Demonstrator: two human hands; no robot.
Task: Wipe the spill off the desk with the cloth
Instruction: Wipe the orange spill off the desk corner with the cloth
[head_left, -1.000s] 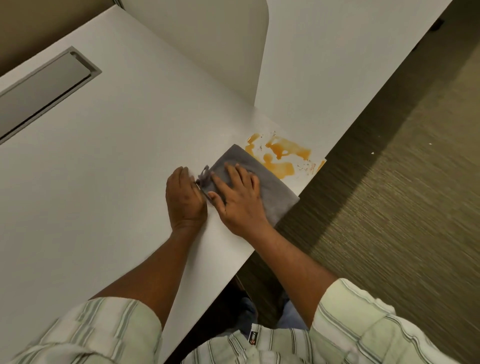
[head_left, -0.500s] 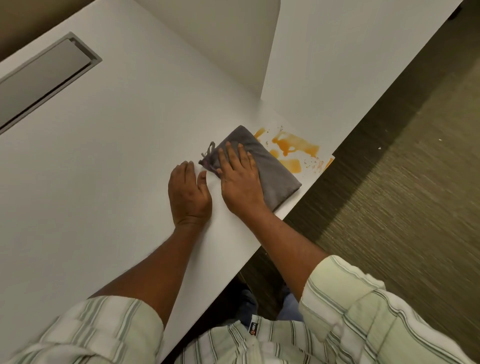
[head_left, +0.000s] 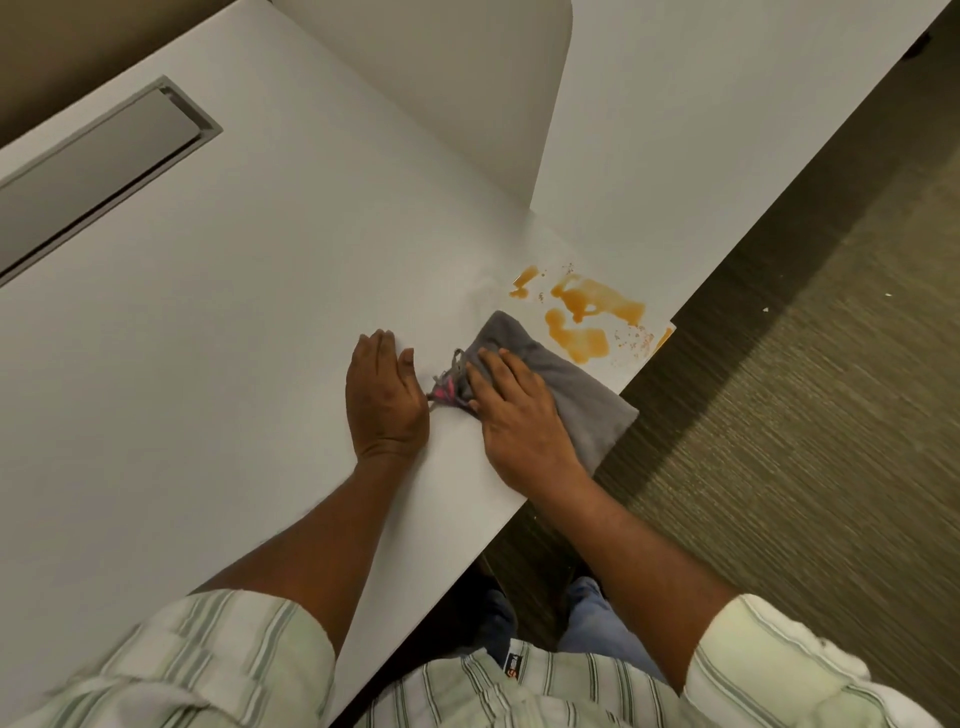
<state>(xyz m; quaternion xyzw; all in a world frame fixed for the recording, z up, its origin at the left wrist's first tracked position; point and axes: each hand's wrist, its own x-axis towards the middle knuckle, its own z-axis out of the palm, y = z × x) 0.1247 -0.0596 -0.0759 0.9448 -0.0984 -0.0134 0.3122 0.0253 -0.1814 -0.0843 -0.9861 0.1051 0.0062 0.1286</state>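
An orange spill (head_left: 587, 317) lies in patches on the white desk (head_left: 234, 338) near its right edge, with small specks around it. A grey cloth (head_left: 582, 395) lies flat just below and left of the spill, one corner reaching the desk edge. My right hand (head_left: 514, 410) presses flat on the cloth's left part, fingers spread. The cloth's frayed end with pink threads shows beside my fingers. My left hand (head_left: 384, 400) rests palm down on the bare desk just left of the cloth, holding nothing.
A white divider panel (head_left: 457, 88) stands upright behind the spill. A grey cable hatch (head_left: 98, 161) is set into the desk at far left. Brown carpet (head_left: 805, 415) lies beyond the desk's right edge.
My right hand slid the cloth back toward me, off the spill's left part, so more orange shows. The left hand stayed flat on the desk.
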